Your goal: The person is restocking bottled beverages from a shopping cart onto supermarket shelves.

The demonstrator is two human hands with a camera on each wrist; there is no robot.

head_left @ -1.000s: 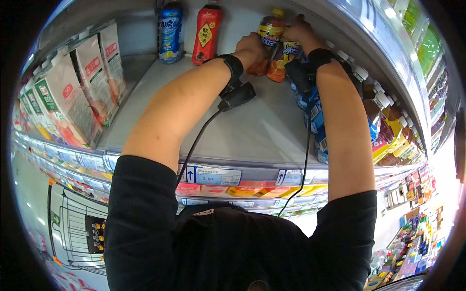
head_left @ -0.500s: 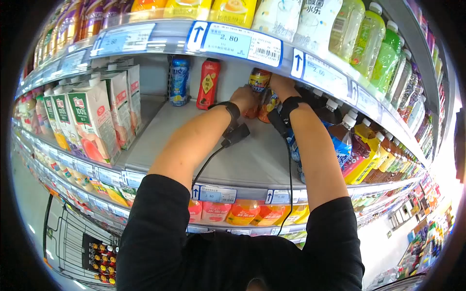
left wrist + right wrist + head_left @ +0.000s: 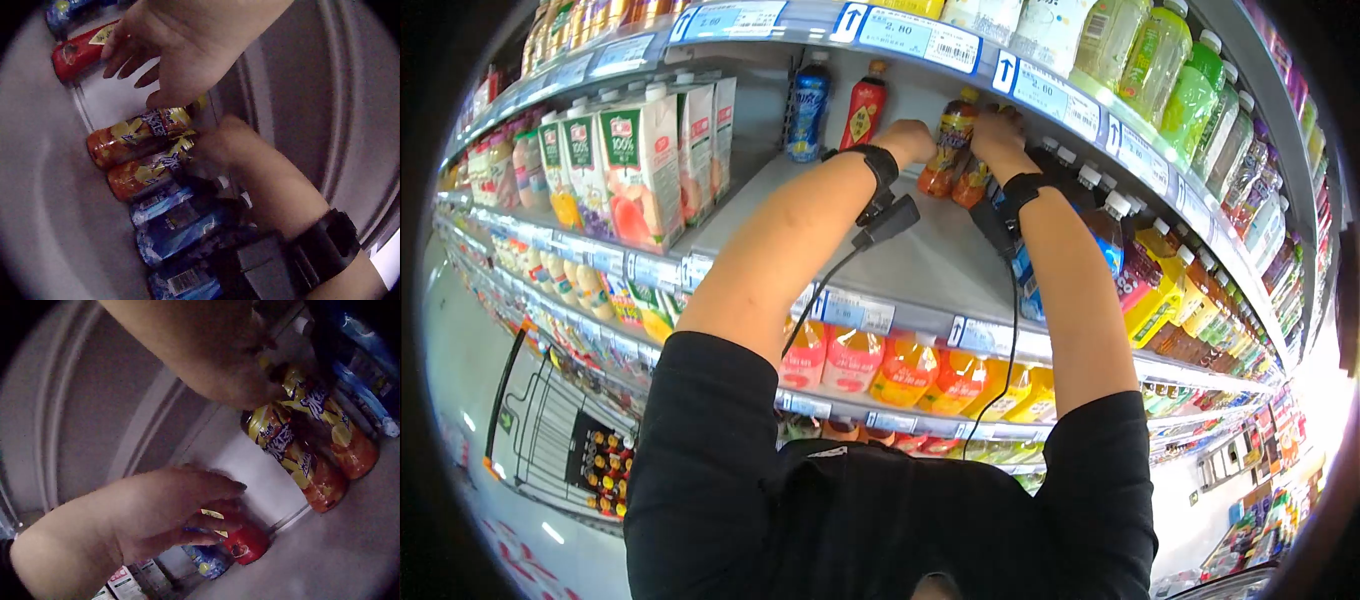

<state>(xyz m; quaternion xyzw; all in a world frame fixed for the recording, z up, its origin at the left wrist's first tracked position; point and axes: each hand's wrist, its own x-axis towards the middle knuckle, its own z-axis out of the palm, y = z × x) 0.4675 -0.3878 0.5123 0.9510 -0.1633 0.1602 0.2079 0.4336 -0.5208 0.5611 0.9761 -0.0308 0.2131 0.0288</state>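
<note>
- L hand (image 3: pixel 912 143) moved away fr. amber btls (image 3: pixel 952 150); fingers loosely extended.
- R hand (image 3: pixel 1000 140) at btl necks, can't tell if gripping.
- Both btls on shelf (image 3: pixel 945 242), R of red btl (image 3: pixel 865 110).

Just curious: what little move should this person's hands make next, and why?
I'd probably ease the right hand away from the two yellow-labelled bottles. They stand side by side on the shelf, and the left hand, fingers spread, is apart from them, so they seem not to need its support. Whether the right hand grips a bottle neck is hidden.
</note>
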